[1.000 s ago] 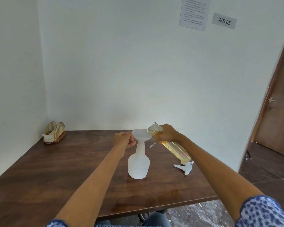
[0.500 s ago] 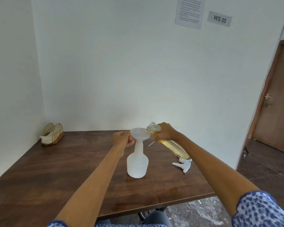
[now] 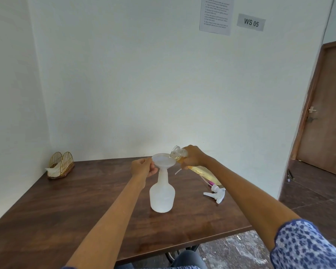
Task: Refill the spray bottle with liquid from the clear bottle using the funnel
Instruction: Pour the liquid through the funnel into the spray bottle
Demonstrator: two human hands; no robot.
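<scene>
A white translucent spray bottle [image 3: 162, 196] stands upright on the brown wooden table [image 3: 66, 206] with a white funnel [image 3: 163, 161] seated in its neck. My left hand [image 3: 143, 168] pinches the funnel's left rim. My right hand [image 3: 193, 157] grips the neck of the clear bottle [image 3: 206, 172], which holds yellow liquid and is tilted with its open mouth [image 3: 175, 154] over the funnel's right edge. The bottle's lower body runs under my right forearm. The white spray head [image 3: 216, 193] lies on the table to the right, its tube trailing toward the funnel.
A gold wire napkin holder [image 3: 61, 166] with white tissue sits at the table's far left corner. White walls close the back and left. A brown door [image 3: 326, 117] is at the right. The table's front edge is near my knees.
The view has drifted slightly. Both hands keep their hold; the clear bottle stays tilted at the funnel with little visible shift.
</scene>
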